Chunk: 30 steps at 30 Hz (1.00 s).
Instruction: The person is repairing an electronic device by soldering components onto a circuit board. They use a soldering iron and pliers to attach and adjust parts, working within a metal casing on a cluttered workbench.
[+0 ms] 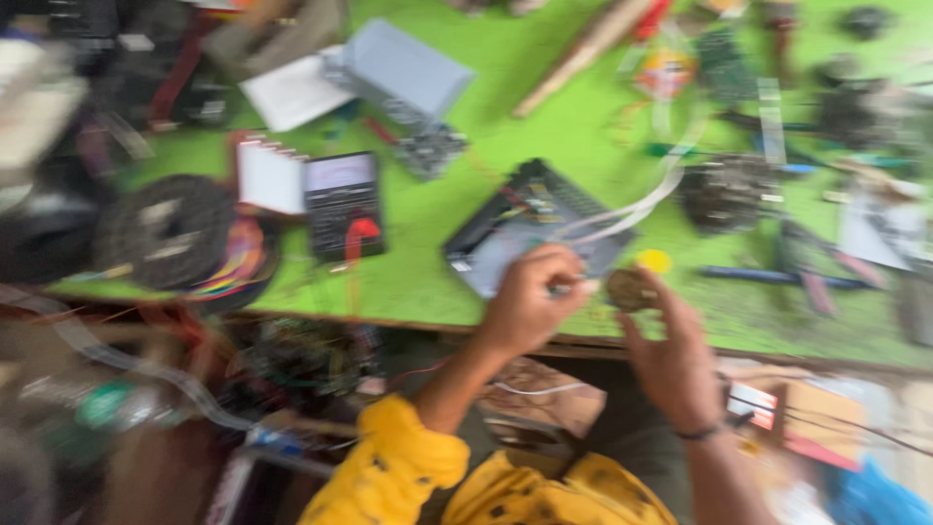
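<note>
hands over a cluttered green bench

motion blur softens everything in the head view. left hand point(533, 301), coming out of a yellow spotted sleeve point(394, 467), is curled into a loose fist at the near edge of the green work table point(544, 117), fingers closed on something small that i cannot make out. right hand point(671, 360), with a dark band at the wrist, pinches a small round brownish disc-shaped part point(630, 289) between thumb and fingertips, just beside the left hand. both hover at the near end of a flat black and grey electronic unit point(530, 228), with pale cable looping off it. farther left lie a black multimeter with a red lead point(343, 204), a white notepad point(271, 175) and a grey rectangular metal box point(403, 73).
</note>
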Tool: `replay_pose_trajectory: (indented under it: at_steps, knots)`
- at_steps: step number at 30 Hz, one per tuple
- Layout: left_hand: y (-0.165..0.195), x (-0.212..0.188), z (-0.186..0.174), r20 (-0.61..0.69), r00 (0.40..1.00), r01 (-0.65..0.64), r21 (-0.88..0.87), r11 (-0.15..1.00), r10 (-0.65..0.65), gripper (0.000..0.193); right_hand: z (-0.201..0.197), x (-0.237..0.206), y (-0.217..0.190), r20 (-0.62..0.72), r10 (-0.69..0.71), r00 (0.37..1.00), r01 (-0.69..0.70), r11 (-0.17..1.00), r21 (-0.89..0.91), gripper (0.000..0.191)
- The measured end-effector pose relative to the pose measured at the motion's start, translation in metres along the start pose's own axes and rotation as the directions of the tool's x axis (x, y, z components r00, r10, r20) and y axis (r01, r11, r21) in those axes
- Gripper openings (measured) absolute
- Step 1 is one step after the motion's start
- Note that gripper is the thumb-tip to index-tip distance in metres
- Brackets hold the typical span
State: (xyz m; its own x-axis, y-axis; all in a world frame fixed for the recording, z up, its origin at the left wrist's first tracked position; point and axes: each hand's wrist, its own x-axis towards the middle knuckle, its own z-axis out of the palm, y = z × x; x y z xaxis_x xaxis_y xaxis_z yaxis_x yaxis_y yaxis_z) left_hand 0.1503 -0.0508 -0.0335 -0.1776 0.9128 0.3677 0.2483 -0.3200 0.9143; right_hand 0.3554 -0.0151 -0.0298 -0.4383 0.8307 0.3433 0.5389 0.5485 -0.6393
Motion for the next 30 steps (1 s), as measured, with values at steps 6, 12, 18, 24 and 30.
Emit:
replay_pose_trajectory:
  at_steps: [6, 12, 18, 24, 30]
  knots:
    - [0.005, 0.001, -0.002, 0.016, 1.0, 0.017, 0.008, 1.0, -0.017, 0.019, -0.006, -0.005, -0.01, 0.021, -0.029, 0.999, 0.029, 1.0, 0.005, 0.062]
    - [0.014, -0.001, -0.008, 0.038, 0.999, 0.029, 0.031, 0.999, -0.03, 0.018, 0.002, -0.003, -0.022, 0.062, -0.07, 0.996, 0.069, 0.997, 0.027, 0.06]
    - [0.009, -0.002, -0.005, 0.045, 0.993, 0.113, -0.055, 0.992, -0.111, 0.016, 0.001, -0.002, -0.023, 0.052, -0.124, 0.991, 0.123, 0.992, 0.024, 0.059]
    - [0.007, -0.003, -0.007, 0.031, 0.997, 0.069, -0.009, 0.998, -0.069, 0.014, -0.002, -0.001, -0.028, 0.083, -0.103, 0.991, 0.102, 0.995, 0.024, 0.06]
    - [0.008, -0.003, -0.007, 0.022, 0.997, 0.075, -0.029, 0.997, -0.075, 0.014, -0.002, -0.001, -0.031, 0.092, -0.098, 0.991, 0.095, 0.995, 0.039, 0.061]
